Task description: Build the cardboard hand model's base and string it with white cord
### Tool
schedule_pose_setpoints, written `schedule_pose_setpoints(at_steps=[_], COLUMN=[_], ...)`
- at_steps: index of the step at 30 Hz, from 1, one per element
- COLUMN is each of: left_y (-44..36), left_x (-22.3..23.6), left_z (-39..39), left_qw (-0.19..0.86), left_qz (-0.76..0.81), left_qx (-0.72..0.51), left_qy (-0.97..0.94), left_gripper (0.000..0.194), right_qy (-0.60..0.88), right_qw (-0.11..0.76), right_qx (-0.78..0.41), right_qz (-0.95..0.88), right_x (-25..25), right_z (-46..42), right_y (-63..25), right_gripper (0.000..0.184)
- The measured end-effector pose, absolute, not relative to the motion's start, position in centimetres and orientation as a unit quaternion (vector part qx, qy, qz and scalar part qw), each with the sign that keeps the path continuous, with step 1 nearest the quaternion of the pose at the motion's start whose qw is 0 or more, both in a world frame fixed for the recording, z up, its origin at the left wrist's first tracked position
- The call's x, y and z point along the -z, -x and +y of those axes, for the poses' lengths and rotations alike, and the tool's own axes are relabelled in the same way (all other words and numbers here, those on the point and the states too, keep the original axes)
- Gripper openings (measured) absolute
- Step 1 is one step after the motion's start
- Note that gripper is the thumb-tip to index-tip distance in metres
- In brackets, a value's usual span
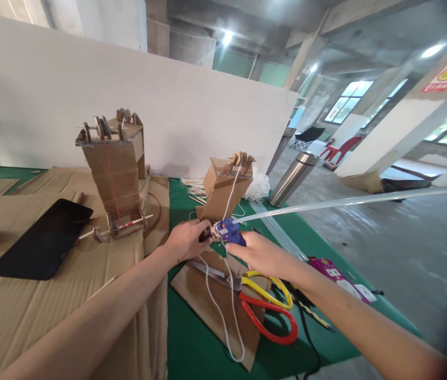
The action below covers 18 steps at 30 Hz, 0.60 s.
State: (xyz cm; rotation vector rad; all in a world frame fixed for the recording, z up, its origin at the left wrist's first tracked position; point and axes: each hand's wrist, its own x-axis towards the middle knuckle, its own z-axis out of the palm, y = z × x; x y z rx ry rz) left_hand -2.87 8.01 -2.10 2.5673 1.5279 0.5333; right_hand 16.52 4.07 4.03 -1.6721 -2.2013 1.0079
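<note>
My right hand [253, 249] is wrapped round a blue hot glue gun [229, 230], with a long clear glue stick [326, 205] running out of its back. At the foot of the smaller cardboard tower [227, 184], my left hand [189, 240] has its fingers curled in by the gun's nozzle; what they grip is hidden. White string [231, 198] runs down the tower from cardboard wheels [242, 158] on top. More of it loops over a flat cardboard piece [195, 295] below my hands. Scissors [265, 301] with yellow and red handles lie on that piece.
On the left, a taller cardboard tower [114, 174] with red string stands on cardboard sheets [120, 295], near a black phone or tablet [43, 237]. A steel flask [294, 178], clear glue sticks [281, 237] and a purple pack [334, 277] are on the green table [191, 364].
</note>
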Motion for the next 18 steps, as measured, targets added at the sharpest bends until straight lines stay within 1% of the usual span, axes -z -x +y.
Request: schedule_pose_setpoints(at_steps=[8, 14, 18], left_y=[2.92, 2.92, 2.87], left_x=[2.25, 2.31, 2.21], left_z=[8.06, 8.09, 8.05], left_qw=[0.048, 0.054, 0.054], left_qz=[0.499, 0.499, 0.501], left_qx=[-0.178, -0.182, -0.179], left_qy=[-0.847, -0.845, -0.845], left_gripper=[0.018, 0.022, 0.018], right_qy=[0.562, 0.572, 0.566], right_qw=[0.101, 0.092, 0.097], right_qx=[-0.344, -0.338, -0.338], right_qz=[-0.745, -0.742, -0.745], right_x=[-4.09, -4.06, -4.12], right_z=[4.0, 4.02, 3.99], right_y=[-16.63, -16.53, -16.53], right_gripper=[0.021, 0.021, 0.02])
